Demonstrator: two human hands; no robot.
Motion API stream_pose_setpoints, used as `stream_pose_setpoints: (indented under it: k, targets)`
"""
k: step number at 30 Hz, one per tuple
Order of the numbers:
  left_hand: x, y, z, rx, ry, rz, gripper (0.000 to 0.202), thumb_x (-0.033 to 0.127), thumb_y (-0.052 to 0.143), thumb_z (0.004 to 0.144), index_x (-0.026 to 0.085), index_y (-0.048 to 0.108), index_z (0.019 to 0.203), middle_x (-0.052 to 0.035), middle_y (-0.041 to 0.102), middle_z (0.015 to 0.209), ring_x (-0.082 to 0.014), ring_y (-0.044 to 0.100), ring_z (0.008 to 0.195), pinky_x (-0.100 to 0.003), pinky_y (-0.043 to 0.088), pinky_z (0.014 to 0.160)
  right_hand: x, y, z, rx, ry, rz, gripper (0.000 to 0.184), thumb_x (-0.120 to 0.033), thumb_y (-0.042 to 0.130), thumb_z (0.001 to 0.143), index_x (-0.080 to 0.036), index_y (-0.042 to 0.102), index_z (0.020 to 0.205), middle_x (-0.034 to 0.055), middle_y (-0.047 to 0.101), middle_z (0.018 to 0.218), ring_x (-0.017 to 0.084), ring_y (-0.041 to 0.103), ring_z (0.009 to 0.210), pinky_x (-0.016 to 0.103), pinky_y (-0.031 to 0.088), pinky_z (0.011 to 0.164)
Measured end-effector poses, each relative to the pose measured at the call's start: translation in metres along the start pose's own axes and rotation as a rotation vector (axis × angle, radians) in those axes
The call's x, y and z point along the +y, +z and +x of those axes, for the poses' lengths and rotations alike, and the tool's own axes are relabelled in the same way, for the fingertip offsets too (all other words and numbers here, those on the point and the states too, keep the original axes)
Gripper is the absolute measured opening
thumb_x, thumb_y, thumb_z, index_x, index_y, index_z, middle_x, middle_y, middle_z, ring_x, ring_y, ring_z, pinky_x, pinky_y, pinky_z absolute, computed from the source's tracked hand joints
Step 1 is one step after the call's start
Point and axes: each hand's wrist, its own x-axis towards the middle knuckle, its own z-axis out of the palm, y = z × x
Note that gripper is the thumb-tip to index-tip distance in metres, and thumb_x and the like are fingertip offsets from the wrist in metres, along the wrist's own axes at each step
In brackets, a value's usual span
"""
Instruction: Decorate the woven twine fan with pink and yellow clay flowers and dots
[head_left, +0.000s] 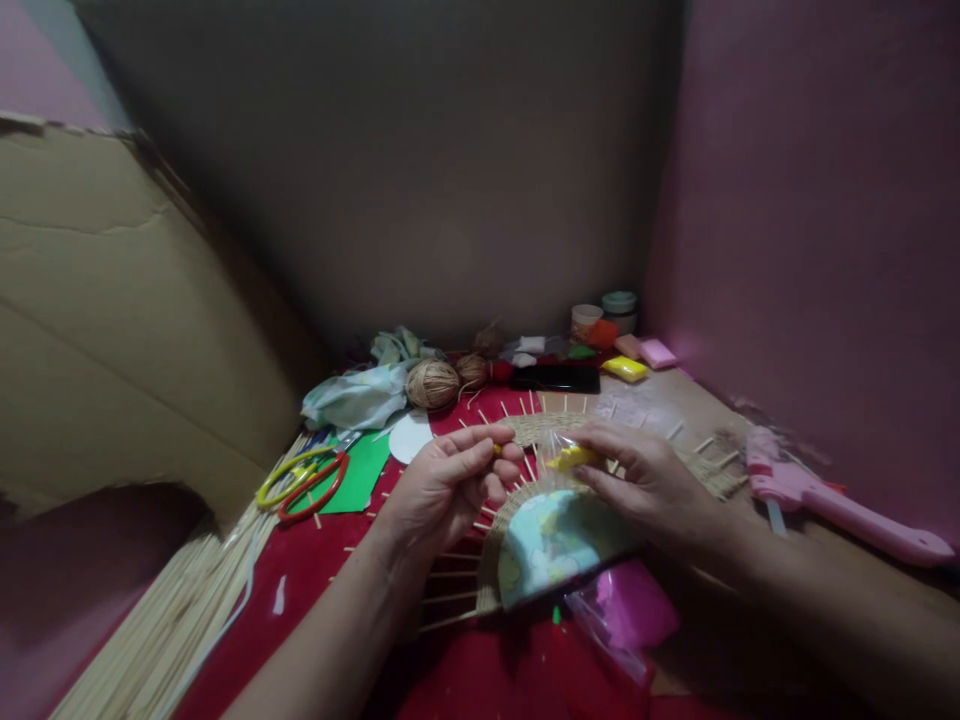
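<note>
Between thumb and fingertips, my left hand (469, 470) pinches a small yellow piece (497, 450), probably soft clay. My right hand (641, 470) grips a clear plastic packet with a yellow lump of clay (571, 457) in it. Below both hands lies a half-round woven fan shape (491, 570) with thin sticks poking out of its rim and light blue patterned fabric (559, 540) over its middle. A second woven piece (555, 425) with sticks lies behind, partly hidden by my right hand. A packet with magenta material (637, 605) sits nearer to me.
At left are scissors (307, 483), green sheet (364, 475) and many thin wooden sticks (161, 625). Twine balls (433, 384), a black phone (555, 378), a yellow packet (625, 370) and cups (586, 322) line the back. A pink glue gun (840, 505) lies right, by the wall.
</note>
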Motion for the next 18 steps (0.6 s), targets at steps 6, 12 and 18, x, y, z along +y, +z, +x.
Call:
stream_pose_setpoints:
  k: [6,12,18]
  targets:
    - [-0.003,-0.001,-0.001,0.069,0.081,0.368,0.014,0.022,0.073,0.071,0.012,0.068,0.08,-0.002,0.066,0.064,-0.0094,0.06,0.051,-0.018,0.048,0.046,-0.003,-0.002,0.002,-0.038,0.028,0.019,0.023,-0.012,0.055,0.082,-0.017,0.065,0.102,0.0057,0.068,0.096,0.016,0.061,0.089,0.03,0.049,0.078]
    - [-0.009,0.008,-0.007,0.083,0.151,0.807,0.013,0.025,0.064,0.079,0.017,0.071,0.086,-0.001,0.065,0.066,-0.0072,0.054,0.05,-0.018,0.043,0.049,-0.001,0.0,0.0,-0.051,-0.009,0.028,0.024,-0.012,0.056,0.081,-0.019,0.065,0.103,0.0047,0.067,0.094,0.017,0.06,0.089,0.032,0.048,0.079]
    - [-0.017,0.013,-0.011,0.046,0.499,1.202,0.018,0.014,0.059,0.078,0.017,0.073,0.089,-0.0045,0.07,0.074,-0.0136,0.062,0.065,-0.024,0.047,0.061,-0.005,0.003,-0.001,-0.09,-0.022,0.052,0.021,-0.009,0.055,0.082,-0.016,0.065,0.101,0.0056,0.065,0.089,0.016,0.058,0.085,0.031,0.047,0.077]
